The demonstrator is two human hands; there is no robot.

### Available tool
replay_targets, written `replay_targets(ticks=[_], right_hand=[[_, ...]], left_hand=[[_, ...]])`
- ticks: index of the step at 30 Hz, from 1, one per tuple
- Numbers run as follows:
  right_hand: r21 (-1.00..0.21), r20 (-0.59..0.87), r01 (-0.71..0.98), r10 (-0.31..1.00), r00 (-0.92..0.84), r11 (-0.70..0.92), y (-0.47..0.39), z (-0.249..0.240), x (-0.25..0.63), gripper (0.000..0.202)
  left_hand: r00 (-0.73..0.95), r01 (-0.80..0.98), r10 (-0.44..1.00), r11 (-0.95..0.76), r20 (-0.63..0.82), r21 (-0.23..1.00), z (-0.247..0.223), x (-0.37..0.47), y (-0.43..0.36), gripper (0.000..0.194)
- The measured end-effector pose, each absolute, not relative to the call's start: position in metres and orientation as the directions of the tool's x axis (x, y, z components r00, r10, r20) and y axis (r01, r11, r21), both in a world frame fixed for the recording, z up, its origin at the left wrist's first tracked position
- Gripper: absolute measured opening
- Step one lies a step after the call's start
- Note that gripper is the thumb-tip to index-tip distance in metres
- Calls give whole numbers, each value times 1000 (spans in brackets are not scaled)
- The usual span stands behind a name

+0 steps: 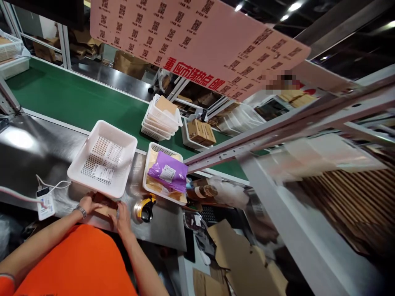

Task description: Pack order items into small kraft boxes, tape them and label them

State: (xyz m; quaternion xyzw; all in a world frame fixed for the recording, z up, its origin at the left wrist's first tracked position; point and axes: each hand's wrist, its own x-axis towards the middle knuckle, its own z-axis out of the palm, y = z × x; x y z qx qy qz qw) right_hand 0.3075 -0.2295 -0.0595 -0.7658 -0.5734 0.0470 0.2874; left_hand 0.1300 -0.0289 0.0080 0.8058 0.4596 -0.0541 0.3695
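Note:
A small brown cardboard box sits at the near side of the metal table, between my two hands. My left hand, with a metal watch on its wrist, is closed on the box's left side. On the opposite side, my right hand grips it too. Just beyond the box stands a white plastic basket, with a printed label sheet lying on its perforated bottom. A yellow and black tape dispenser rests on the table, right of my right hand.
A second white basket holds a purple mailing bag. Stacked baskets stand on the green conveyor belt behind. A white cabled device lies at left. Metal posts and flat cardboard flank the right; a pink code board hangs above.

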Motion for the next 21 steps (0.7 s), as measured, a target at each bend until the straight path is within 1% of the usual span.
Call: replay_targets(ticks=[2, 4, 6, 9, 13, 15, 19, 21], right_hand=[[-471, 277, 877, 927, 253, -98, -242, -68, 310, 53], [-434, 305, 900, 933, 189, -40, -251, -76, 313, 58], [-411, 332, 912, 930, 156, -6, -255, -84, 316, 59], [-421, 368, 907, 917, 156, 15, -255, -92, 317, 58], [-412, 400, 911, 897, 188, -8, -255, -91, 310, 54], [-420, 380, 907, 901, 209, -33, -256, -85, 305, 58], [-424, 274, 901, 936, 220, -87, -253, -75, 297, 81], [-397, 274, 915, 943, 188, -67, -249, -76, 295, 78]], left_hand=[[557, 798, 682, -282, -473, 533, 8, 128, -28, 63], [557, 799, 668, -268, -495, 538, 7, 127, -26, 66], [563, 792, 652, -251, -507, 557, 5, 125, -22, 59], [581, 768, 625, -207, -522, 606, -1, 123, -15, 47], [581, 751, 620, -157, -528, 642, -10, 124, -10, 44], [582, 736, 631, -140, -513, 663, -14, 127, -10, 45], [594, 694, 638, -97, -490, 714, -20, 133, -12, 45], [594, 675, 637, -62, -492, 735, -21, 134, -14, 42]])
